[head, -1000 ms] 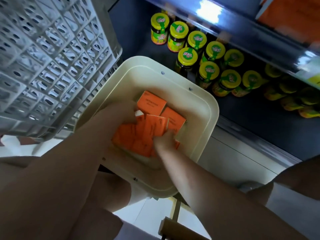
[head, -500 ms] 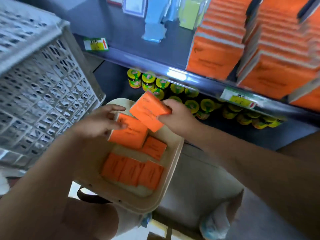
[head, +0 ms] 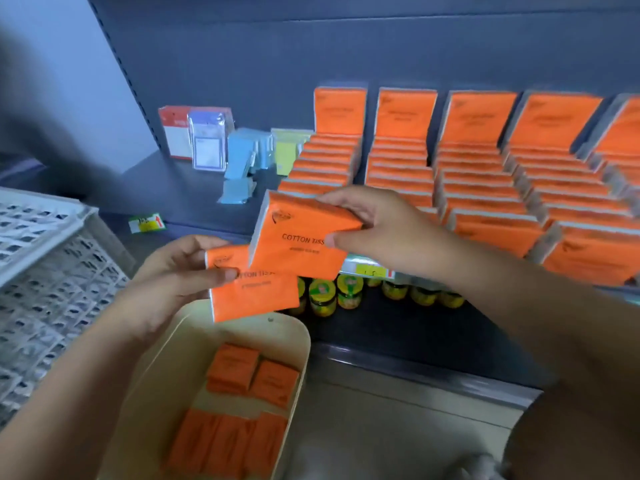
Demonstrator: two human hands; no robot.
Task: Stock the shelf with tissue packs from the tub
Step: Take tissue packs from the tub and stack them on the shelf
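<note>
the right hand pinches a flat orange plastic-wrapped tissue pack by its right edge, thumb on the printed face and fingers over the top, holding it tilted in front of the dark grey metal shelf. the left hand grips a second orange tissue pack by its left edge, thumb across the front. this one sits lower, its upper right corner behind the first, so the two overlap. both hang above the far end of the cream oval plastic tub, where more orange packs lie loose on the bottom.

on the shelf, rows of the same orange packs stand on edge, filed front to back. the leftmost row ends just behind the raised pack, and its front looks the likely slot.

each pack is held by one edge only and the wrap looks slick, so one may swing or slip, landing in the tub at best or on the yellow-lidded glass jars on the lower shelf. pushed in at this tilt, a pack could nudge the front standing ones and tip a row over the shelf lip. a wide sweep might scatter the pale blue packets beside that row. the grey lattice plastic crate crowds the left arm.
</note>
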